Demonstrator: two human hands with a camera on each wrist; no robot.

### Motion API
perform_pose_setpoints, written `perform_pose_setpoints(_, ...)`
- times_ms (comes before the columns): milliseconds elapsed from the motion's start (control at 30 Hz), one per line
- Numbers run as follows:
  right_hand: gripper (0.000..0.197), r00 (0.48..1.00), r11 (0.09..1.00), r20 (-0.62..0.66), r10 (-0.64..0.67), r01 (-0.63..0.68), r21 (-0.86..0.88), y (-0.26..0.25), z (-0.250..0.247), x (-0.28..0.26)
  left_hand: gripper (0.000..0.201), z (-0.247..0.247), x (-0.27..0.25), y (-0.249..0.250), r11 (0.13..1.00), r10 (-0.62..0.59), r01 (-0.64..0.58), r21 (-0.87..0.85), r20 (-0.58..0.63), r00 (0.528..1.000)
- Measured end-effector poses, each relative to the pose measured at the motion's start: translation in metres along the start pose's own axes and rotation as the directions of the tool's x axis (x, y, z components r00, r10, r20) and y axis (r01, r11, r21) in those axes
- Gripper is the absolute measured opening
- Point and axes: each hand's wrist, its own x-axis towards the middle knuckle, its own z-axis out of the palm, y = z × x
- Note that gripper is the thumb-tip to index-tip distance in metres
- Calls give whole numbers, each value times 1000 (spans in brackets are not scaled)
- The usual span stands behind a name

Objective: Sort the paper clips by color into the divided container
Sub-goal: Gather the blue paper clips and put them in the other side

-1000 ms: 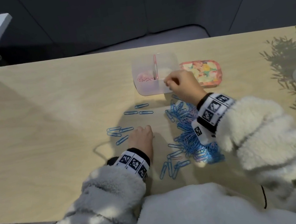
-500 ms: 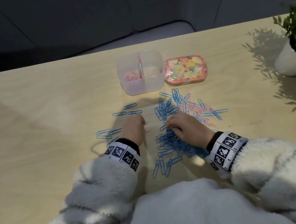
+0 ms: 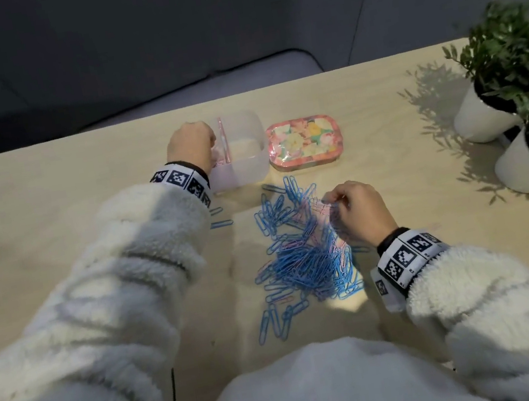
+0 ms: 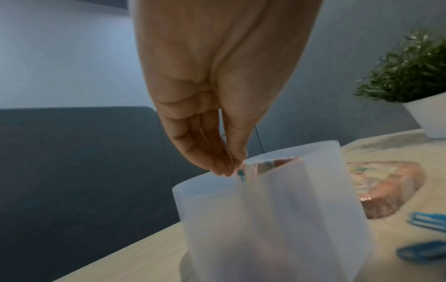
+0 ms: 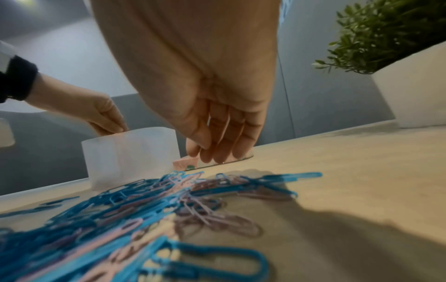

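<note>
The left hand (image 3: pixel 191 146) was over the left compartment of the divided container (image 3: pixel 244 169), fingertips (image 4: pixel 225 170) pressed together, pinching what looked like a clip, too blurred to confirm. The right hand (image 3: pixel 358 209) hovered over the mixed blue and pink paper clips (image 3: pixel 303 256) on the table (image 3: pixel 48 200), fingers (image 5: pixel 229 145) together; any hold could not be told.

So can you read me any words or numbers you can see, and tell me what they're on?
There are no words that can be read here.
Left wristband: black-and-white square code patterns, no letters.
Right wristband: the same kind of code squares, and a tiny mark on its side, too small and blurred to read.
Floral tin: only a flower picture, no writing visible.
Divided container: plain, no label.
</note>
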Motion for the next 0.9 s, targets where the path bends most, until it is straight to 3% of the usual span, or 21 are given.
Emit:
perform_pose_setpoints(67,30,1000,1000,-7,26,-26,-1,6,3,-1,18,5,0,0,991,77,-75,112,-17,997)
perform_pose_setpoints(133,32,999,999,-19,39,-39,-17,11,5,-2,25,11,-6,3,984,143,-126,124,-144,979)
perform_pose_setpoints(200,33,999,999,-33,31,-33,-39,15,6,-5,22,20,-23,17,970,243,-216,114,-343,907)
perform_pose_setpoints(233,34,999,999,-30,16,-18,-48,15,6,-6,19,28,-34,28,950,313,-280,142,-377,872)
perform_pose_setpoints(267,34,1000,998,-15,-15,14,-62,14,7,-8,19,38,-45,39,924,381,-355,139,-310,871)
perform_pose_setpoints(300,35,998,995,11,-58,59,-83,12,8,-9,21,50,-58,51,907,421,-412,90,-166,892)
perform_pose_setpoints(367,33,986,976,58,-159,166,-144,9,11,-10,34,74,-81,67,904,420,-427,20,141,897)
perform_pose_setpoints(400,32,978,962,80,-193,205,-181,8,13,-9,39,87,-89,71,908,407,-418,11,215,888)
perform_pose_setpoints(500,28,973,939,111,-201,223,-262,9,13,-7,44,110,-105,71,912,398,-410,0,237,886)
perform_pose_setpoints(667,12,985,948,112,-131,158,-276,12,7,-9,36,110,-121,52,917,397,-398,-44,230,889)
perform_pose_setpoints(800,7,997,999,70,30,-28,-22,19,5,-11,30,101,-127,35,925,380,-365,-106,230,896)
perform_pose_setpoints(900,8,983,949,72,172,-184,255,16,-4,-11,27,96,-120,35,935,348,-330,-129,160,924)
